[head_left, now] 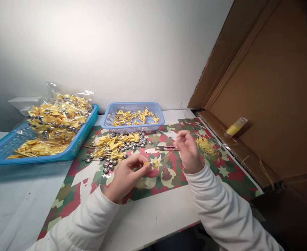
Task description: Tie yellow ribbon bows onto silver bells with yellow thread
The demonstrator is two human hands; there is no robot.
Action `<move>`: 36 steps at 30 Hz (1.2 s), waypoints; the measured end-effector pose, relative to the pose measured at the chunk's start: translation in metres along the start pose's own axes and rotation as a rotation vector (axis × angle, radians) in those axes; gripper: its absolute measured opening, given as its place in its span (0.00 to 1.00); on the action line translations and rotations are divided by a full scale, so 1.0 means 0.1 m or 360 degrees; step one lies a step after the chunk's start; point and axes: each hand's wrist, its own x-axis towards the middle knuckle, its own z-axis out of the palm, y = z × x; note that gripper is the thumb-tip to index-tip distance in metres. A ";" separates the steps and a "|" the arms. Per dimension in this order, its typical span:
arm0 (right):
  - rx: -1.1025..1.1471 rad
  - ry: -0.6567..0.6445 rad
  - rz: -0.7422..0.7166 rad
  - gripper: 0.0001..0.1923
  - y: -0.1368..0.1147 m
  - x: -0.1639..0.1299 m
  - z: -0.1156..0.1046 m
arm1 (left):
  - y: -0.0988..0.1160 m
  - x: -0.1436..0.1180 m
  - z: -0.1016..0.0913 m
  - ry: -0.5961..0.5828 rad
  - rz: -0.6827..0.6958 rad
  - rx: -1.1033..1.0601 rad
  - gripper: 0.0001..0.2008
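Note:
A small yellow ribbon bow with a silver bead [152,164] is pinched between the thumb and fingers of my left hand [129,174]. From it a thin yellowish cord [168,153] runs up to my right hand [188,150], whose closed fingertips grip its far part. Behind my right hand lie thin-bladed snips [166,148], their handle end partly hidden by my fingers. Left of these, more yellow bows [114,143] are heaped with loose silver beads [110,164] on the patterned sheet.
A blue basket [84,139] at left holds yellow bows, some inside a clear plastic bag [62,111]. At the back, a smaller blue basket [132,128] contains looped bows. Yellow cords [208,148] lie at right, near a yellow tube [236,127] by the cardboard wall [268,87].

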 end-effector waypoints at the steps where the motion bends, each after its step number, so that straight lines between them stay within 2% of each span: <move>1: -0.0164 -0.0206 0.0018 0.09 0.02 -0.06 0.05 | 0.01 0.00 0.01 -0.0006 -0.0031 -0.0149 0.12; 3: -0.0437 -0.0546 -0.0056 0.10 0.06 -0.16 0.14 | 0.02 0.01 0.02 -0.0012 -0.0128 -0.0405 0.12; 5: -0.0555 -0.0674 -0.0187 0.06 0.09 -0.22 0.21 | 0.01 0.01 0.03 -0.0022 -0.0250 -0.0575 0.13; 7: -0.0561 -0.0692 -0.0304 0.03 0.11 -0.25 0.24 | -0.01 0.01 0.03 -0.0057 -0.0350 -0.0718 0.14; 11: -0.0524 -0.0680 -0.0573 0.05 0.16 -0.24 0.23 | -0.05 0.01 0.02 -0.0118 -0.0496 -0.0969 0.16; 14: -0.0570 -0.0658 -0.0730 0.04 0.19 -0.23 0.21 | -0.04 0.00 0.02 -0.0131 -0.0484 -0.1004 0.16; 16: -0.0588 -0.0674 -0.0724 0.04 0.20 -0.24 0.20 | -0.03 -0.01 0.03 -0.0139 -0.0425 -0.0981 0.16; 19: -0.0567 -0.0700 -0.0481 0.04 0.18 -0.25 0.21 | -0.02 -0.01 0.03 -0.0094 -0.0350 -0.0929 0.16; 22: -0.0379 -0.0627 -0.0028 0.14 0.15 -0.19 0.18 | -0.01 -0.02 0.03 0.0026 -0.0233 -0.0749 0.14; 25: 0.0096 -0.0346 0.0322 0.11 0.17 -0.07 0.11 | -0.04 -0.04 0.03 0.0161 0.0070 -0.0180 0.09; 28: 0.0413 0.0118 0.0593 0.04 0.25 0.08 0.00 | -0.10 -0.07 0.04 0.0239 0.0539 0.0603 0.04; 31: 0.0463 0.0369 0.0750 0.04 0.37 0.19 -0.11 | -0.15 -0.09 0.08 0.0032 0.0859 0.1099 0.05; 33: 0.0456 0.0446 0.0794 0.05 0.43 0.24 -0.17 | -0.15 -0.10 0.10 -0.0169 0.0931 0.1264 0.07; 36: 0.0454 0.0556 0.0836 0.05 0.47 0.29 -0.22 | -0.12 -0.12 0.11 -0.0392 0.0934 0.1320 0.08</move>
